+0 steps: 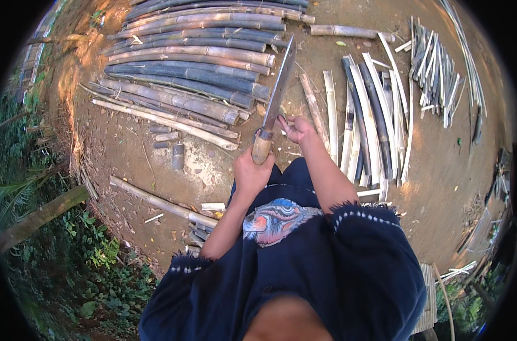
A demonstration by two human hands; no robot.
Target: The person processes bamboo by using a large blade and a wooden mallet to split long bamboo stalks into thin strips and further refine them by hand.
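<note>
My left hand (pixel 251 173) is wrapped round the wooden handle of a machete (pixel 279 85). Its long, dark blade points away from me and leans slightly right, with a bright line along the left side. Close to the base of the blade, on its right, is my right hand (pixel 297 129). Its fingers are partly bent and a little apart, with the tips at or very near the blade; whether they touch it I cannot tell. No object shows in that hand.
Long bamboo poles (pixel 184 71) lie stacked at the far left. Split bamboo lengths (pixel 369 119) lie to the right, with a heap of thin strips (pixel 435 71) beyond. Short bamboo pieces (pixel 178 156) and a single pole (pixel 162 202) lie at the near left. Green plants (pixel 102 253) border the ground.
</note>
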